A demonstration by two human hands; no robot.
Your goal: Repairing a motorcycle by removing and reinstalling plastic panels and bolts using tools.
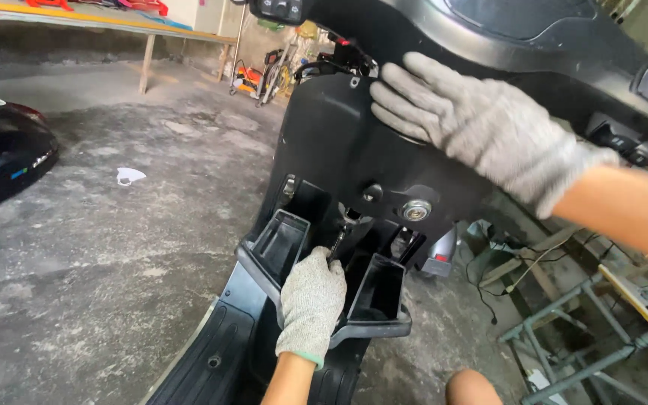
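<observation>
Grey knitted gloves are covering both of the person's hands, which are working on the black front panel [339,150] of a scooter standing on a stained concrete floor [114,262]. The right hand [474,127] is lying flat and open against the upper part of the panel, fingers spread just below the handlebar housing [534,37]; it is gripping nothing, and the pressing posture appears to be steadying the panel. The left hand [310,300] is reaching up from below between the two open storage pockets [283,244], its grip closed around the handle of a screwdriver [337,246] whose shaft is pointing up into the recess near the hook and the round key lock [416,211]. The tool is being held in line with the recess, probably so that its tip is meeting a fastener there, though the tip itself is hidden. A dark bodywork piece [1,157] is lying on the floor well apart at the left, and a metal frame stand [579,330] is standing at the right.
</observation>
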